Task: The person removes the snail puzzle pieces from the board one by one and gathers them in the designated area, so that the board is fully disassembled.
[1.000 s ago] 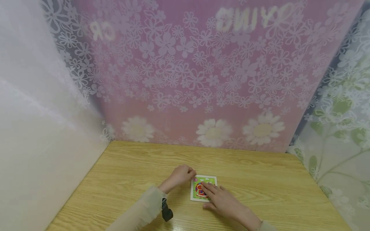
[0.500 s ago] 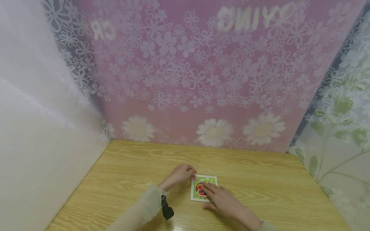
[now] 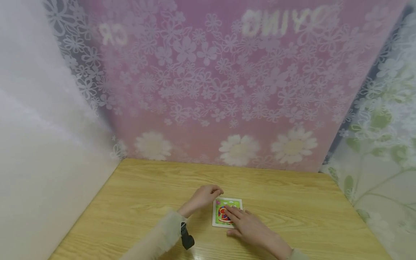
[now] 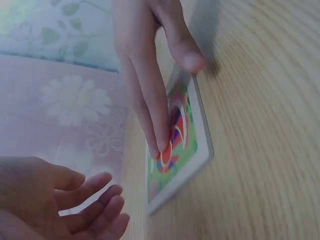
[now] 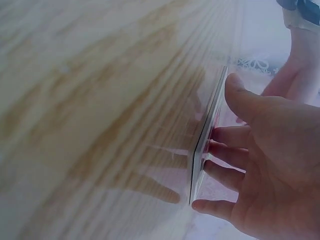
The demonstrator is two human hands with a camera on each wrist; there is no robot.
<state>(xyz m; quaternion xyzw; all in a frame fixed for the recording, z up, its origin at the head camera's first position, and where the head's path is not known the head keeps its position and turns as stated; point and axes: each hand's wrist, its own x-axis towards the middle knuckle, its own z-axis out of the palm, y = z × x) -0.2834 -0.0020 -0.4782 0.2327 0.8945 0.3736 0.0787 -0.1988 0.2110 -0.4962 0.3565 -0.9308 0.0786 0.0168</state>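
Observation:
A small square picture board (image 3: 218,221), with a pale border and a red-and-blue swirl on green, lies flat on the wooden table. Across its right part stretches my right hand (image 3: 253,227), its nearly straight fingers resting on the picture and hiding some of it. In the right wrist view the thumb and little finger of the right hand (image 5: 280,160) are at the edges of the board (image 5: 200,155). My left hand (image 3: 203,196) is just beyond the board's far left corner. Seen from the left wrist, the left hand (image 4: 60,205) has loosely bent fingers, apart from the board and holding nothing.
The wood-grain table (image 3: 156,187) runs back to a pink flowered backdrop (image 3: 195,90). A pale wall (image 3: 48,144) borders the left side, and a leafy flowered sheet (image 3: 383,144) hangs at the right. A dark strap (image 3: 186,236) is on the left wrist.
The left fingertips have moved slightly off the board's far left corner, away from it. The right hand keeps its place on the board, and the head view has shifted a little.

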